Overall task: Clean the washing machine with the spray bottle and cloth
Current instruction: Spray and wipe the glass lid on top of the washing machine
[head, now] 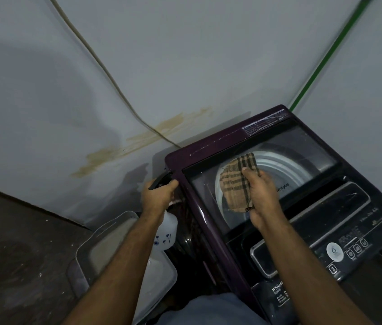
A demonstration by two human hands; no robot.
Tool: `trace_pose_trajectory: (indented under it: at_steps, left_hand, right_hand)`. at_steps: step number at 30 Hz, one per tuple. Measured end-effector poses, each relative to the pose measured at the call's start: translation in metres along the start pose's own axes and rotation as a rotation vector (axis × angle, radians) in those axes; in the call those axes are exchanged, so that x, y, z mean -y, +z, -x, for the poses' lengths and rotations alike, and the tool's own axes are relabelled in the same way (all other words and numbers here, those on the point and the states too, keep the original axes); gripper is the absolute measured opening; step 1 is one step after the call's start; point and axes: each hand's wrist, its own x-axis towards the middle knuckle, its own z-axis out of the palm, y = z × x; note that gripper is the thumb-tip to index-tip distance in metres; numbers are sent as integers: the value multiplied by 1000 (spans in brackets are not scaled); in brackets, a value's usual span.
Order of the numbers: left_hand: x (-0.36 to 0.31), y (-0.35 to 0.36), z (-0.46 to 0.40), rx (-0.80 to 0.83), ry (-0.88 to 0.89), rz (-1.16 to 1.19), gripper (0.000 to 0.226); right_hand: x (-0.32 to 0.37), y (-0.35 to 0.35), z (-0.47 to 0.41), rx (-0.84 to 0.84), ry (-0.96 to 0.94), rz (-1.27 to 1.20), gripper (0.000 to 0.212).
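The right hand [261,195] presses the cloth [237,181] flat on the washing machine [208,231] lid; the left hand [159,195] grips the spray bottle [167,231] just beside its left edge.

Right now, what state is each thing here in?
Washing machine lid: closed, glass top, drum visible beneath.
Checked cloth: held by the right hand, pressed on the lid.
Spray bottle: held upright by the left hand, beside the machine's left side.
White tub: on the floor, left of the machine.
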Motion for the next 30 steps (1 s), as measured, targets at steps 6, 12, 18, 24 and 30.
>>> trace_pose_trajectory:
  at_steps: [6,12,18,24,30]
  left_hand:
    - [-4,5,2,67,31,-68,12]
    - [-12,34,9,112,78,-129,13]
    - [-26,70,19,154,104,-167,11]
    - [-59,117,28,173,174,-232,12]
    - [-86,170,36,212,171,-201,21]
  right_hand:
    - [1,-5,0,16,3,-21,22]
    - [10,-23,-3,10,-6,-52,23]
    - [22,-52,-11,-28,4,-121,22]
    - [34,-85,-26,-90,2,-173,23]
    - [52,-109,-50,-125,-15,-202,21]
